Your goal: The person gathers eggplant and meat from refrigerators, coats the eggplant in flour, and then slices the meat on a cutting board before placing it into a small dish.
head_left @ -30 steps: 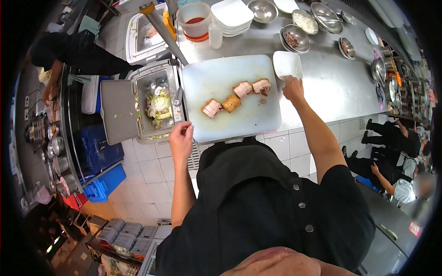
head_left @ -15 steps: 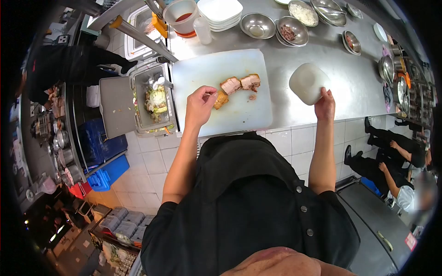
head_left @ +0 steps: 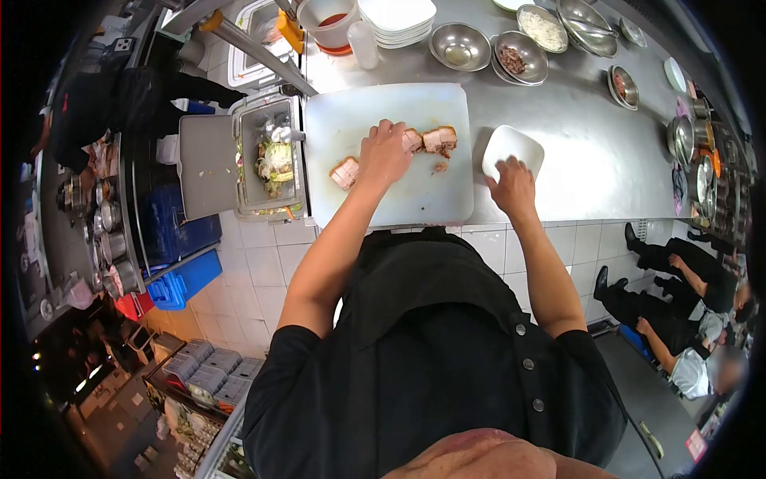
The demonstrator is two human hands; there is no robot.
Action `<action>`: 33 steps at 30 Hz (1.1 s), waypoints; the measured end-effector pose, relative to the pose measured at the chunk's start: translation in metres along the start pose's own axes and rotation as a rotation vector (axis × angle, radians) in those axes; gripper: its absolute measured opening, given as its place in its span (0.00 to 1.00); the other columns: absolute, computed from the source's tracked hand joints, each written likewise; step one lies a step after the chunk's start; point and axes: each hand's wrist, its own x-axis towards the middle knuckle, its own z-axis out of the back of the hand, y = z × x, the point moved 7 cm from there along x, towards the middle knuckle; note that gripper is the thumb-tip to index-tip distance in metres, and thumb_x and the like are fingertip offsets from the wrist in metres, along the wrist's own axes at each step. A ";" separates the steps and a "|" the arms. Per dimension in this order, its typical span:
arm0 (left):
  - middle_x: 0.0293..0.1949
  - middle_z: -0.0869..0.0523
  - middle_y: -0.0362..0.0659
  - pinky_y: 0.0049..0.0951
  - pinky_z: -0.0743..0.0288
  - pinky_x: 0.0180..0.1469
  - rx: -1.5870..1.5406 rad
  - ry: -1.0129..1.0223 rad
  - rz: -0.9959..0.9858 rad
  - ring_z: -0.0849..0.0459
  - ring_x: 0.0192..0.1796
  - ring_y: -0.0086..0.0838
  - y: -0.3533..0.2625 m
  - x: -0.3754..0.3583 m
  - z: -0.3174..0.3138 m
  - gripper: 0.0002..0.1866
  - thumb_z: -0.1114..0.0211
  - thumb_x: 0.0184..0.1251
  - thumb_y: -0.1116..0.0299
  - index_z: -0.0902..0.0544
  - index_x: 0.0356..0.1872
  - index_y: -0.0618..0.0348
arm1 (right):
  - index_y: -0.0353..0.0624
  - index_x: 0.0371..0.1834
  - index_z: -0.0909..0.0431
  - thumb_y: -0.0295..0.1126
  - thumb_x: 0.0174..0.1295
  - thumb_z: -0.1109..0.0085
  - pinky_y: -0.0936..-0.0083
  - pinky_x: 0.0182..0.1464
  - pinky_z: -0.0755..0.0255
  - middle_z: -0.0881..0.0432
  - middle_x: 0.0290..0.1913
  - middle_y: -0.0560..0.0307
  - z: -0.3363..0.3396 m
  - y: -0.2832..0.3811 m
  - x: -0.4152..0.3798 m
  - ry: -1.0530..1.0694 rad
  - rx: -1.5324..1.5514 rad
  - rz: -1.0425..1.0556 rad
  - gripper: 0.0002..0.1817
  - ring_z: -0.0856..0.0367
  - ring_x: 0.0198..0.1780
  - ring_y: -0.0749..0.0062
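A white cutting board [head_left: 359,112] lies on the steel counter with several slices of roast pork on it. My left hand [head_left: 384,154] rests palm down over a middle pork slice, fingers curled on it. One pork slice [head_left: 345,172] lies to its left and another pork slice [head_left: 440,139] to its right. My right hand [head_left: 511,184] holds the near edge of a small white square dish [head_left: 511,146], which sits on the counter just right of the board.
A bin of vegetable scraps [head_left: 271,164] stands left of the board. At the back are a stack of white plates [head_left: 396,17], a tub of red sauce [head_left: 329,22] and several steel bowls [head_left: 459,45]. Another person [head_left: 678,279] crouches at lower right.
My left hand moved right from the near-left pork slice onto the middle pieces. My right hand brought the tilted white dish down flat beside the board.
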 end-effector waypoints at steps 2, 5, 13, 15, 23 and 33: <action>0.64 0.21 0.50 0.50 0.25 0.66 0.075 0.108 0.087 0.22 0.67 0.47 0.000 0.005 -0.013 0.33 0.22 0.62 0.62 0.21 0.69 0.56 | 0.39 0.43 0.15 0.35 0.56 0.21 0.55 0.52 0.20 0.17 0.45 0.46 0.024 0.025 0.026 -0.103 0.278 -0.010 0.17 0.16 0.52 0.47; 0.63 0.21 0.51 0.53 0.25 0.63 0.145 0.145 0.146 0.21 0.66 0.49 -0.001 0.005 -0.022 0.36 0.21 0.60 0.60 0.22 0.71 0.54 | 0.40 0.45 0.16 0.35 0.57 0.21 0.54 0.55 0.21 0.17 0.46 0.45 0.030 0.075 0.064 -0.122 0.412 0.182 0.17 0.15 0.51 0.45; 0.53 0.18 0.51 0.55 0.27 0.58 0.136 -0.026 0.138 0.14 0.52 0.49 0.022 0.003 -0.038 0.24 0.21 0.60 0.60 0.16 0.56 0.55 | 0.43 0.46 0.14 0.39 0.65 0.29 0.52 0.59 0.20 0.12 0.47 0.47 -0.028 0.159 0.151 0.205 0.000 0.378 0.13 0.12 0.52 0.48; 0.52 0.18 0.51 0.55 0.26 0.56 0.094 -0.068 0.112 0.13 0.51 0.49 0.026 0.004 -0.035 0.23 0.21 0.60 0.61 0.16 0.55 0.55 | 0.42 0.48 0.12 0.33 0.62 0.30 0.56 0.56 0.18 0.09 0.44 0.46 -0.050 0.162 0.169 0.319 0.129 0.349 0.13 0.11 0.49 0.47; 0.54 0.17 0.54 0.49 0.20 0.60 -0.075 -0.049 0.106 0.15 0.56 0.53 0.045 0.028 -0.014 0.29 0.19 0.57 0.66 0.16 0.61 0.59 | 0.43 0.38 0.09 0.28 0.57 0.31 0.61 0.51 0.16 0.08 0.42 0.46 -0.052 0.156 0.206 0.323 0.411 0.312 0.08 0.09 0.46 0.51; 0.60 0.19 0.55 0.46 0.21 0.65 -0.284 0.149 -0.096 0.17 0.63 0.53 -0.026 0.037 -0.029 0.39 0.18 0.56 0.64 0.22 0.70 0.58 | 0.41 0.33 0.11 0.31 0.56 0.36 0.56 0.50 0.18 0.10 0.38 0.41 -0.024 0.063 0.161 0.213 0.497 0.098 0.07 0.11 0.43 0.43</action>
